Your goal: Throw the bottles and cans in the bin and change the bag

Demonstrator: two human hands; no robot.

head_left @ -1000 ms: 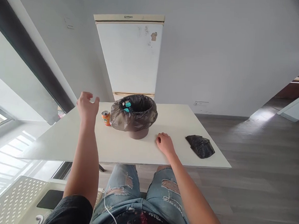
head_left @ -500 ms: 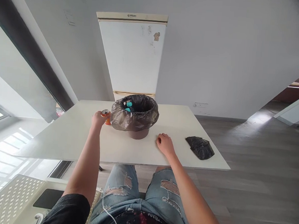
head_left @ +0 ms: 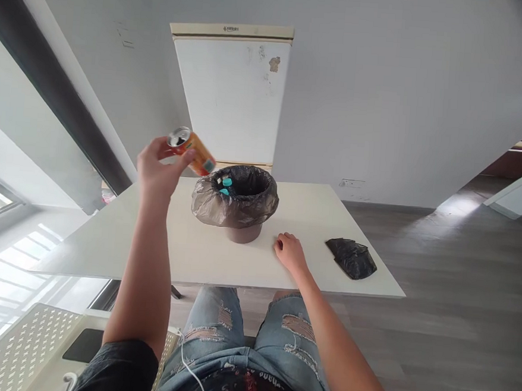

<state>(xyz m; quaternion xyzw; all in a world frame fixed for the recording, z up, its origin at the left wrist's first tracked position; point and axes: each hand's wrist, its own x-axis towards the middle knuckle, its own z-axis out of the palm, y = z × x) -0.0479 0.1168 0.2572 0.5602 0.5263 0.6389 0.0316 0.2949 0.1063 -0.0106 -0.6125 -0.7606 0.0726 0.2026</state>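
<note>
An orange drink can (head_left: 198,153) is gripped in my left hand (head_left: 158,167), tilted with its opened top toward the upper left and its base near the rim of the bin. The brown bin (head_left: 244,235) stands on the table, lined with a dark plastic bag (head_left: 235,211) folded out over its edge. Inside the bag, at the left, show bottles with turquoise caps (head_left: 227,182). My right hand (head_left: 291,249) rests on the tabletop to the right of the bin, its fingers curled, and nothing shows in them.
The white table (head_left: 194,256) has a folded black plastic bag (head_left: 352,258) near its right edge. Behind it stands a white refrigerator (head_left: 227,98). A perforated cream basket (head_left: 31,340) holding a dark flat object (head_left: 83,345) is at lower left, beside a white cable (head_left: 189,366).
My left hand has lifted the can from the tabletop beside the bin, raising it up and tilting it over toward the bin's left rim. My right hand has stayed in place.
</note>
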